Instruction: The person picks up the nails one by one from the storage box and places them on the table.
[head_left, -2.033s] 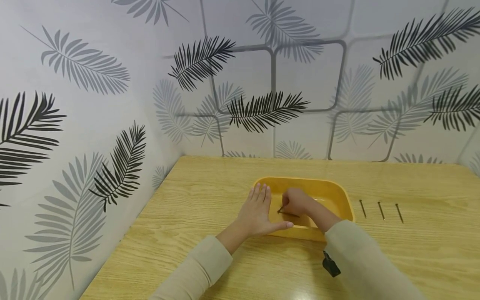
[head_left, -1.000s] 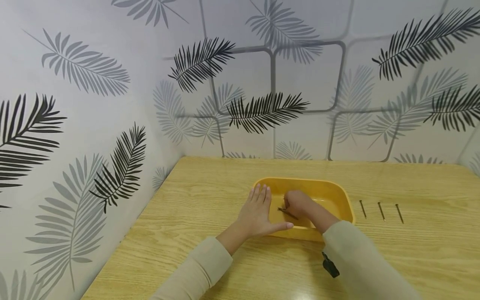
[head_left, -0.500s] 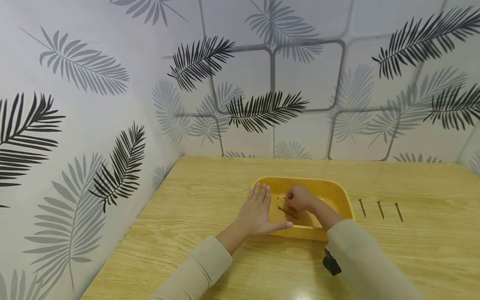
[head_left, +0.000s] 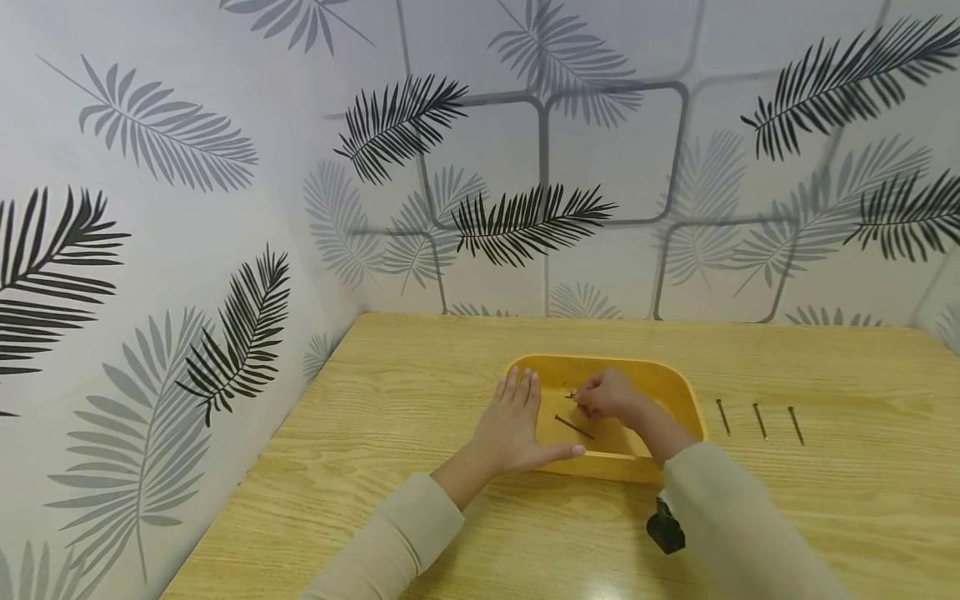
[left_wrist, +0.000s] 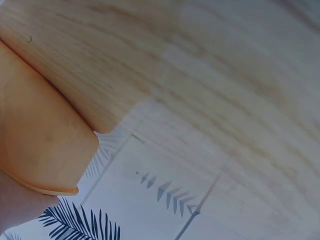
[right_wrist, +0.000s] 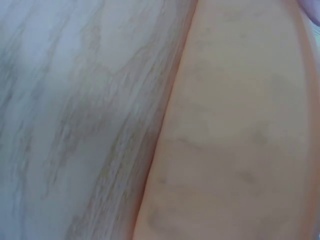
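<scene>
A yellow plastic tray (head_left: 667, 383) sits on the wooden table. My left hand (head_left: 510, 425) rests over its left end, fingers straight across the rim and thumb along the near edge. My right hand (head_left: 611, 396) reaches inside, its curled fingertips pinching a small metal screw (head_left: 571, 395) near the tray's far left; the fingers hide part of it. One long dark screw (head_left: 574, 427) lies on the tray floor between the hands. The left wrist view shows the tray's outer wall (left_wrist: 45, 120) and part of a finger; the right wrist view mostly shows the tray wall (right_wrist: 235, 125).
To the right of the tray, three long screws (head_left: 760, 422) lie in a spaced row on the table (head_left: 862, 500). Behind the table stands a wall (head_left: 615, 158) with a leaf pattern, and another wall rises on the left. A black object (head_left: 664, 525) hangs under the right sleeve.
My right hand has shifted slightly right and up inside the tray, away from the long screw, uncovering more of it. The left hand, tray and three-screw row stay in place.
</scene>
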